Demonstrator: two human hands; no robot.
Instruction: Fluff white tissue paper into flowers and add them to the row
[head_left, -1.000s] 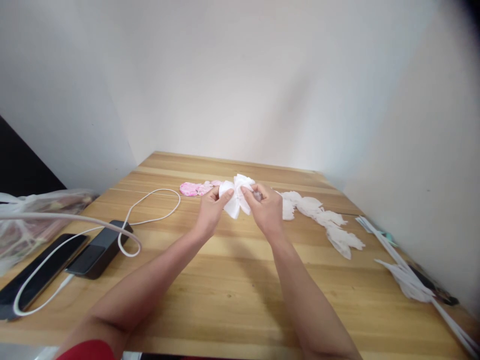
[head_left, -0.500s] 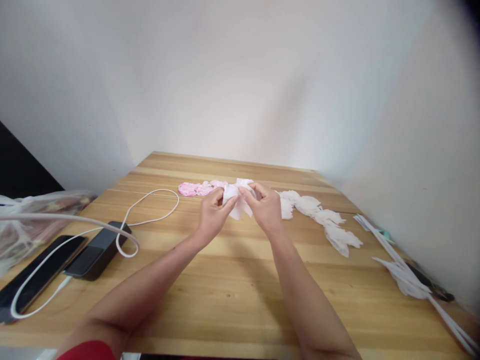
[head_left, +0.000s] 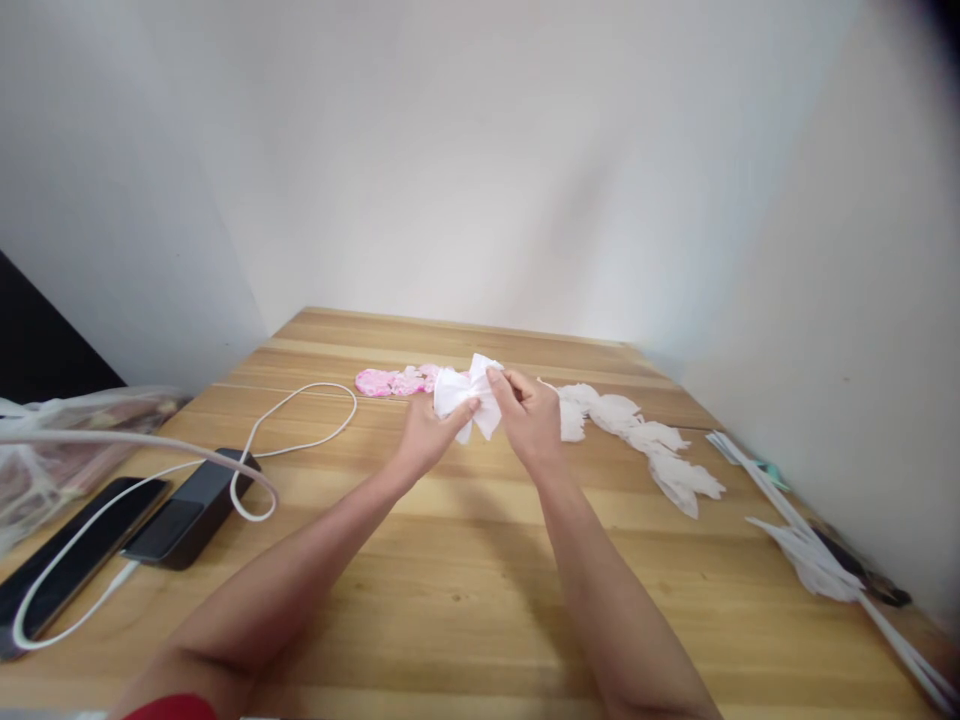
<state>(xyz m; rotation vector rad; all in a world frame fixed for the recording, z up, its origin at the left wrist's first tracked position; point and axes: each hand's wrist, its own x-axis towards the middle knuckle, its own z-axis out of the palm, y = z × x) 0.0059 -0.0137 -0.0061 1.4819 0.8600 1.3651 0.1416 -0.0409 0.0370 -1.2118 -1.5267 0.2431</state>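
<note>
Between my two hands is a white tissue-paper flower (head_left: 466,393), gathered at its middle with pleated petals fanned out. My left hand (head_left: 430,432) pinches its left side, thumb in front and fingers mostly hidden behind. On its right, my right hand (head_left: 529,410) grips the paper's edge between thumb and curled fingers. Just behind the left hand lies a row of pink and white paper flowers (head_left: 390,381), partly covered by the held one. To the right of my right hand, several crumpled white paper flowers (head_left: 619,412) lie in a slanting row.
At left are a black power bank-like box (head_left: 187,512), a white cable (head_left: 300,392), a dark phone (head_left: 75,545) and a clear plastic bag (head_left: 67,455). White strips (head_left: 806,560) and a black tool (head_left: 862,570) lie along the right edge of the wooden table (head_left: 420,620).
The white paper has been spread wider, so its fanned petals show more. My left fingers have shifted behind it, and the right hand has drawn slightly away from its middle.
</note>
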